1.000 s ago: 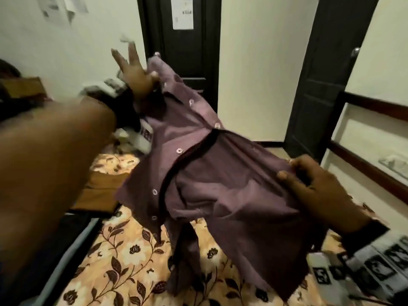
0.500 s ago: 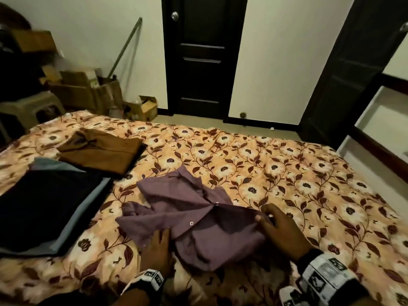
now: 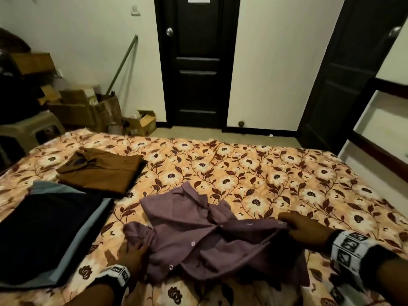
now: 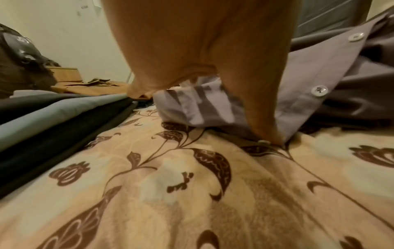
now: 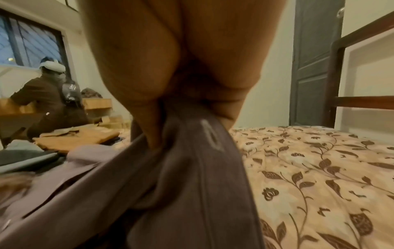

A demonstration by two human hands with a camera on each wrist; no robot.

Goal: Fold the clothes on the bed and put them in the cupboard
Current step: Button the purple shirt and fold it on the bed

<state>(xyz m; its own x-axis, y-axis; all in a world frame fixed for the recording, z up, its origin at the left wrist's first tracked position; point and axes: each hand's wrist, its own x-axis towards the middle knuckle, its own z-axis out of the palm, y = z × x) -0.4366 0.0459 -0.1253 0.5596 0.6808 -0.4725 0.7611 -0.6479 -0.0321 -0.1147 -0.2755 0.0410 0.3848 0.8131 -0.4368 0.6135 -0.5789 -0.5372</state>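
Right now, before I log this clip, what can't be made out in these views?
- Left hand fingers: head view, tucked under the purple shirt.
- Shirt's near hem: head view, lost in shadow.
- Right hand pinch: right wrist view, motion-blurred cloth.
- Dark stack: cut by the head view's left edge, garment types unclear.
- Cupboard: not identifiable in any view.

Shirt [image 3: 205, 237] on bed [image 3: 287, 184]

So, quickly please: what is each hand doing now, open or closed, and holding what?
Left hand: grips the crumpled purple button-up shirt near its lower corner.
Right hand: pinches the same shirt's edge.
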